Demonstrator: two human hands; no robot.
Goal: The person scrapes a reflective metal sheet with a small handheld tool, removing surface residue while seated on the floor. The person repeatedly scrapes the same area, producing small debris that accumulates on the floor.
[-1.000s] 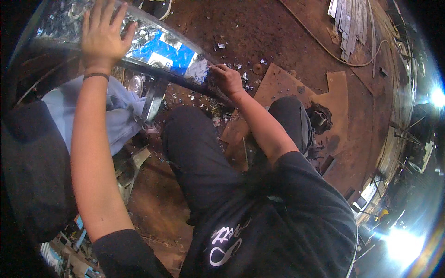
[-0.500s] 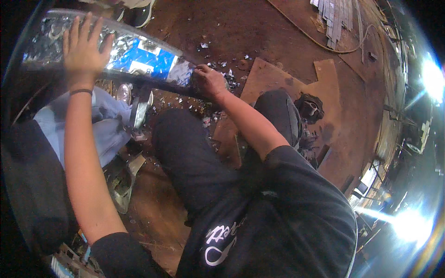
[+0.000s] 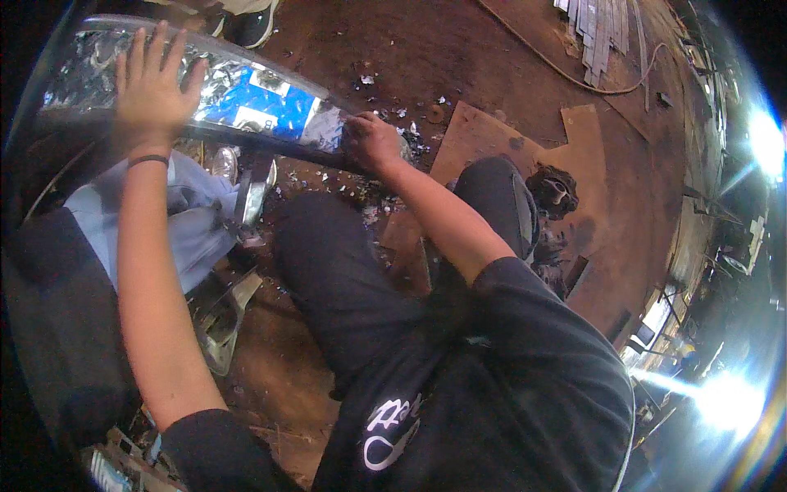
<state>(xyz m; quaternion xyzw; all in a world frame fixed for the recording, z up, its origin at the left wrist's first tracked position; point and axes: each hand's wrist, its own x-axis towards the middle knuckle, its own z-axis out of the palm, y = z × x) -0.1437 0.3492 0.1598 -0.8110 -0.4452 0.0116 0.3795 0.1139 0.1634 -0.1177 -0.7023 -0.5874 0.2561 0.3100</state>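
Observation:
A long, narrow board (image 3: 324,160) with a dark edge stretches from the upper left toward the middle. Crinkled silver film and a blue-and-white patch (image 3: 287,111) cover its top. My left hand (image 3: 158,97) lies flat on the silver part with its fingers spread. At the board's right end, my right hand (image 3: 377,143) is closed, fingers bent against the edge of the silver covering. What it pinches is hidden by the fingers.
Silvery scraps (image 3: 366,79) litter the brown floor around the board's right end. A flat brown sheet (image 3: 484,131) lies beyond my knee. Grey-blue cloth (image 3: 197,221) is under the board at left. A cable (image 3: 566,78) and metal strips (image 3: 594,37) lie at upper right; a shoe (image 3: 261,26) is at the top.
The whole view has shifted slightly. Both hands keep nearly the same places on the board, the left flat and the right closed at the end.

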